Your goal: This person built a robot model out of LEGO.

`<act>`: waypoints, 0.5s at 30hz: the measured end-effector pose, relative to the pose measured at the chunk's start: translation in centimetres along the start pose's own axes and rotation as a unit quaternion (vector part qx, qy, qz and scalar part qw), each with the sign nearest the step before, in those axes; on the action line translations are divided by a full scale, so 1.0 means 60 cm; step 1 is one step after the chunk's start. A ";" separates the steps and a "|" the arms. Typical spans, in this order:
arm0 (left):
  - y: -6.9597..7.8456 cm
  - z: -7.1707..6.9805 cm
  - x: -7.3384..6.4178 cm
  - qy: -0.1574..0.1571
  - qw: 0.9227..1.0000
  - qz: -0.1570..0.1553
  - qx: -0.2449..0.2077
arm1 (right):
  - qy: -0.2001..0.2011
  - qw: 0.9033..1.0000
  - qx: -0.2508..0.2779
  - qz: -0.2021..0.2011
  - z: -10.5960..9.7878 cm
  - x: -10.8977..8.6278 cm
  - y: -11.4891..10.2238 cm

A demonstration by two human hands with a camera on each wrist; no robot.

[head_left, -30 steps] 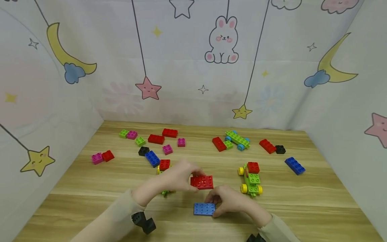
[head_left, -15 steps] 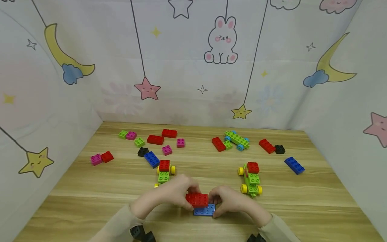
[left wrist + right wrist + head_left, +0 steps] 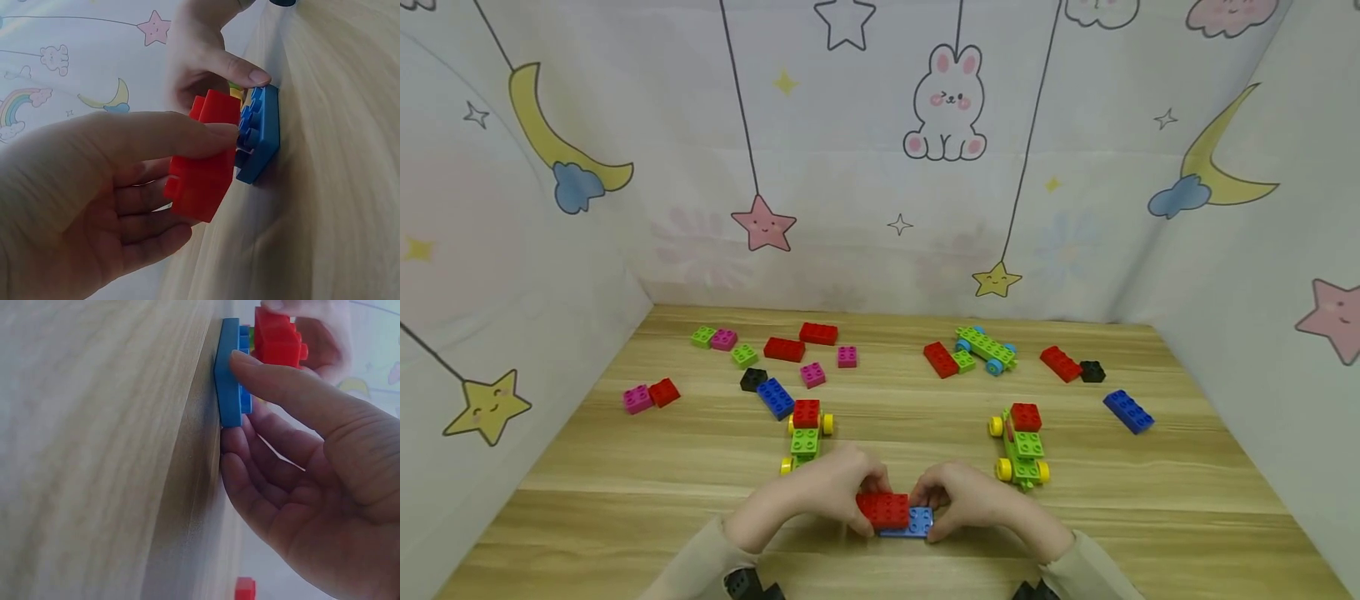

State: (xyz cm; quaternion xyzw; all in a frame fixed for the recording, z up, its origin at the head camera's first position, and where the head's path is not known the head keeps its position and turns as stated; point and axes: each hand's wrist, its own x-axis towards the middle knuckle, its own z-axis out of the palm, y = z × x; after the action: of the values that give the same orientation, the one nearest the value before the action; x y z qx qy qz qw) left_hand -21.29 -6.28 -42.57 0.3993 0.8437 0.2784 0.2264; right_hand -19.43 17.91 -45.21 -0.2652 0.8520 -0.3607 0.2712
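My left hand (image 3: pixel 838 483) pinches a red building brick (image 3: pixel 882 510) between thumb and fingers. In the left wrist view the red brick (image 3: pixel 209 162) is right at the studs of a flat blue brick (image 3: pixel 262 134), over its left part. The blue brick (image 3: pixel 919 522) lies on the wooden table in front of me. My right hand (image 3: pixel 966 500) grips its right end, thumb on the near side and fingers behind, as the right wrist view shows at the blue brick's edge (image 3: pixel 229 381).
Two green cars with yellow wheels stand beyond my hands, the left car (image 3: pixel 806 437) partly hidden by my left hand, the right car (image 3: pixel 1025 446) beyond my right. A green base with blue wheels (image 3: pixel 987 348) and several loose bricks (image 3: pixel 784 349) lie toward the back, before a printed curtain (image 3: pixel 850 167).
My left hand has brought the red brick down and toward me, from beyond the blue brick to over its left part. My right hand has stayed on the blue brick.
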 end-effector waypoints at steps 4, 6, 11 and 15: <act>-0.004 0.003 -0.001 -0.004 1.000 0.001 0.003 | -0.004 1.000 0.008 0.000 0.001 -0.001 -0.001; -0.005 0.004 -0.001 -0.005 1.000 0.001 0.004 | -0.004 1.000 0.009 0.000 0.002 -0.001 -0.001; -0.008 0.005 0.000 -0.010 1.000 0.002 0.002 | -0.003 1.000 0.011 0.002 0.002 -0.001 -0.001; -0.008 0.005 0.000 -0.013 1.000 0.002 0.002 | -0.004 1.000 0.008 0.002 0.001 0.000 -0.001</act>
State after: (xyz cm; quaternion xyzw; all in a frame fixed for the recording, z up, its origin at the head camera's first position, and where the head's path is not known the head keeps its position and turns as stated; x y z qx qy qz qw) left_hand -21.38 -6.42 -43.14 0.4047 0.8407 0.2716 0.2359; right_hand -19.34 17.86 -45.21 -0.2625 0.8484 -0.3663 0.2777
